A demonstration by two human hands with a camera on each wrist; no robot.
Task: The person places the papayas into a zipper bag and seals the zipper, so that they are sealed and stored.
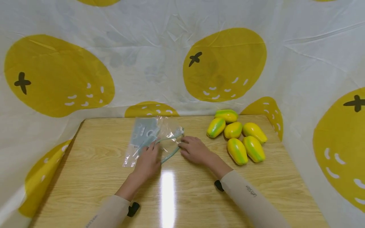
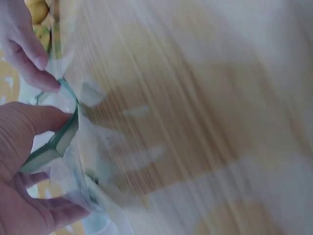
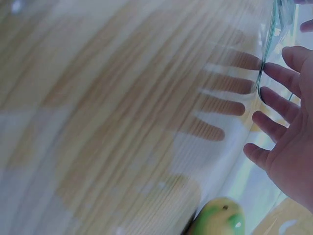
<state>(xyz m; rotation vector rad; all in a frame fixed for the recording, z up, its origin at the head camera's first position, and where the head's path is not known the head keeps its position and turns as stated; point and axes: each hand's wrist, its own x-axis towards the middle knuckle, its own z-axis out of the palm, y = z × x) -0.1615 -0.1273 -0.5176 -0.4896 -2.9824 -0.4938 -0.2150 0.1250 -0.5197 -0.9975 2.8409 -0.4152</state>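
Observation:
A clear plastic bag [image 1: 129,160] with a grey-blue printed panel [image 1: 139,133] and a pale green strip along its mouth lies near the table's far edge. My left hand [image 1: 147,161] holds the bag at its mouth. In the left wrist view its thumb lies on the green strip [image 2: 71,134], with fingers behind the clear film. Across the mouth, my right hand [image 1: 195,150] touches the strip's right side with its fingertips. The right wrist view shows that hand [image 3: 288,122] with fingers spread and fairly straight, the foremost tips against the strip's edge.
Several yellow-green papayas [image 1: 237,151] lie in a cluster right of my right hand. The wooden table [image 1: 94,190] has a bright light reflection in front of the hands. A white cloth [image 1: 151,69] with large yellow fruit prints hangs behind and at both sides.

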